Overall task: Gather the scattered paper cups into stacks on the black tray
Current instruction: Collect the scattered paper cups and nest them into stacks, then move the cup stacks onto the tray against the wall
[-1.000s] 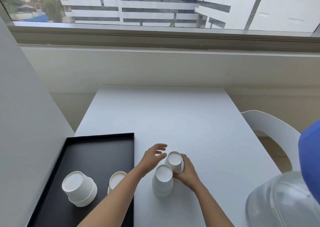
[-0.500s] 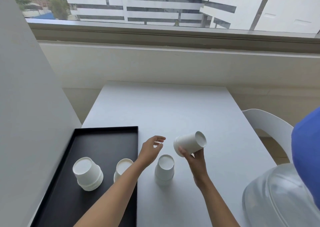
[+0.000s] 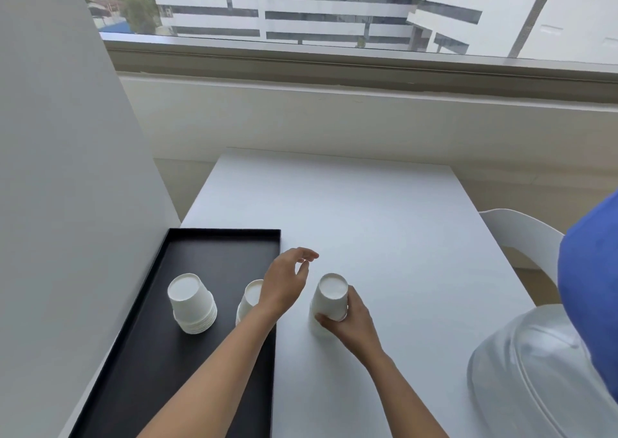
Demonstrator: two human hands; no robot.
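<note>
A black tray [image 3: 207, 247] lies at the table's near left. On it stands an upside-down stack of several white paper cups [image 3: 191, 302], and a second upside-down cup [image 3: 249, 300] sits by the tray's right edge, partly hidden by my left wrist. Just right of the tray, on the white table, an inverted cup [image 3: 331, 295] sits on top of another cup; my right hand [image 3: 347, 320] grips it from the right side. My left hand [image 3: 286, 278] hovers between the tray and that stack, fingers apart, holding nothing.
The white table [image 3: 368, 210] stretches toward a low wall under the window. A grey wall panel [image 3: 67, 186] borders the tray on the left. A white chair [image 3: 521, 233] stands at the right, with a clear plastic dome [image 3: 535, 370] and blue fabric [image 3: 592, 287] at the near right.
My right hand lifted one cup off the table, tilted it in the air, then set it upside down over the other cup. My left hand stayed hovering nearby.
</note>
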